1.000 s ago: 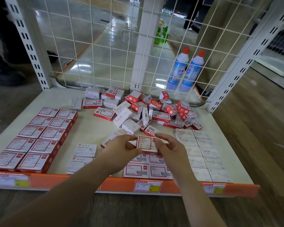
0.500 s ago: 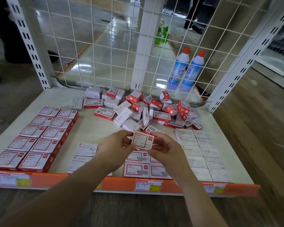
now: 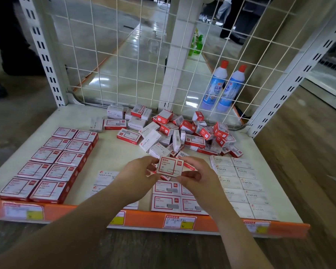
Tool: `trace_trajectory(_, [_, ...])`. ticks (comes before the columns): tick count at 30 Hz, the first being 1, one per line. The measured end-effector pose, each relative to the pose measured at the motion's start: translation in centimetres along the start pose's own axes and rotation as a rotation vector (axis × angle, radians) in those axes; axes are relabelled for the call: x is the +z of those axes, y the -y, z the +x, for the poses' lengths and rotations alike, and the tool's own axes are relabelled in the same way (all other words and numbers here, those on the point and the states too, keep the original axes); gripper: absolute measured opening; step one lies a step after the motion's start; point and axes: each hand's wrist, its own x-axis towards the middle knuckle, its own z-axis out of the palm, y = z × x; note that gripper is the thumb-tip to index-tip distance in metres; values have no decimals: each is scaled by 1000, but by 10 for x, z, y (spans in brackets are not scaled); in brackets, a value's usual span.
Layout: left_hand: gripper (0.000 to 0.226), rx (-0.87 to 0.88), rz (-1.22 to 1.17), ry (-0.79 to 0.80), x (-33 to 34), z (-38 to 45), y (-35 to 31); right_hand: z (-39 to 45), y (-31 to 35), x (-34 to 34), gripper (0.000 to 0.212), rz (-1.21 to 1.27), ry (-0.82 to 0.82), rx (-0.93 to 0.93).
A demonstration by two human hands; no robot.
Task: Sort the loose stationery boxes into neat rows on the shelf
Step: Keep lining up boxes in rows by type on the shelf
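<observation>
We held a red-and-white paper-clip box (image 3: 169, 167) face up above the shelf (image 3: 113, 152), its long axis running left to right and slightly tilted. Our left hand (image 3: 138, 172) pinched its left edge, our right hand (image 3: 198, 174) its right corner. Behind lay a loose pile of boxes (image 3: 175, 131); sorted rows of red boxes (image 3: 52, 162) and staples boxes (image 3: 239, 181) flanked us.
</observation>
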Motion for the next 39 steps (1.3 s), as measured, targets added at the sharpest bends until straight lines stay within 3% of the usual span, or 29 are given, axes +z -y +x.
trace_trajectory(16, [40,-144,412,-130,-65,-9,65,24,34,52,21,-180,65,11])
trace_trajectory(23, [35,-222,512,-208,-95,-4,100,48,36,90,27,-190,77,24])
trace_trajectory(34, [49,-170,570,-225,-127,24,131,104,29,150,36,-272,-15,-75])
trace_trajectory(39, [54,-106,583,-170,-141,49,142,132,31,168,29,-251,-35,-91])
